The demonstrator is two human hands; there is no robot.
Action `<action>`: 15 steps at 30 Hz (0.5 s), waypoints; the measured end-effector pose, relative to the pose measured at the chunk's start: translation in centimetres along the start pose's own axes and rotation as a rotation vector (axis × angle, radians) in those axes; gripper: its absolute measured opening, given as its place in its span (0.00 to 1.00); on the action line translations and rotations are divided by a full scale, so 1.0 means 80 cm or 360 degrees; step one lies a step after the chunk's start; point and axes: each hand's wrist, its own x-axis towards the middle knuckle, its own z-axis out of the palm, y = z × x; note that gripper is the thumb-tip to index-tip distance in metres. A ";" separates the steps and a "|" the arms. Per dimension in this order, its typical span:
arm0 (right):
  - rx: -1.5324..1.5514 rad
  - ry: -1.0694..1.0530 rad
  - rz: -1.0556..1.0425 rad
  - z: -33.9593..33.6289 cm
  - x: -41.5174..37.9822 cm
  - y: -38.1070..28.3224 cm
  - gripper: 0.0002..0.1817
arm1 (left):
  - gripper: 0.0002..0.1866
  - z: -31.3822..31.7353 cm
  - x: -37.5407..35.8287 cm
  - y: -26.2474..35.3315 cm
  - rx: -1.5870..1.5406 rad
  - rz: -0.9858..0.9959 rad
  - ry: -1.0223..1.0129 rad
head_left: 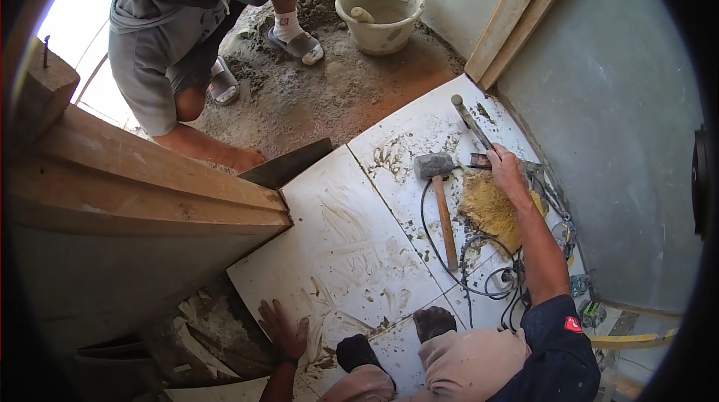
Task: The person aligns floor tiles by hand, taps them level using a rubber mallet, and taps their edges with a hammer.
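My left hand [284,329] lies flat with fingers spread at the edge of a white, mud-smeared tile [337,252]. At the right, my right hand [507,170] is closed around a metal-headed tool [470,119], whose handle slants up and left over the tiles. Just left of it lies a rubber mallet [444,211] with a grey head and wooden handle. A dirty yellow sponge [490,207] sits beneath my right forearm, with a black cable [464,271] looping around it.
A co-worker [161,50] crouches at the upper left, a hand near a dark flat board [288,165]. Behind are wet mortar [307,110] and a bucket [380,16]. Wooden door frames [142,170] stand left and at the top right [520,20]. Power-tool parts [592,314] lie along the right wall.
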 end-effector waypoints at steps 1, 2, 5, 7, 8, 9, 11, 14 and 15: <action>0.0029 0.0052 -0.0010 0.001 0.002 0.004 0.26 | 0.54 0.001 -0.001 -0.002 0.0002 -0.0011 0.0010; 0.0037 0.0047 -0.0022 -0.001 0.005 0.009 0.26 | 0.54 0.004 0.000 -0.004 0.0024 0.0005 0.0031; -0.0268 0.0004 0.0152 -0.015 0.005 0.010 0.23 | 0.54 0.006 -0.001 -0.006 0.0040 0.0005 0.0044; -0.0352 -0.0026 0.0132 -0.019 0.015 0.017 0.24 | 0.54 0.005 -0.001 -0.009 0.0037 -0.0001 0.0033; -0.0444 -0.0051 0.0122 -0.022 0.021 0.022 0.25 | 0.54 0.005 0.000 -0.010 0.0038 0.0022 0.0037; -0.0443 -0.0050 0.0123 -0.024 0.027 0.028 0.25 | 0.54 0.005 -0.001 -0.011 0.0040 0.0043 0.0039; -0.0641 -0.0050 -0.0030 -0.026 0.039 0.040 0.24 | 0.54 0.006 -0.001 -0.013 0.0043 0.0058 0.0049; -0.0743 -0.0046 -0.0092 -0.030 0.052 0.051 0.24 | 0.53 0.005 -0.001 -0.013 0.0037 0.0068 0.0064; -0.0745 -0.0047 -0.0086 -0.028 0.056 0.057 0.24 | 0.53 0.004 -0.001 -0.012 0.0029 0.0072 0.0063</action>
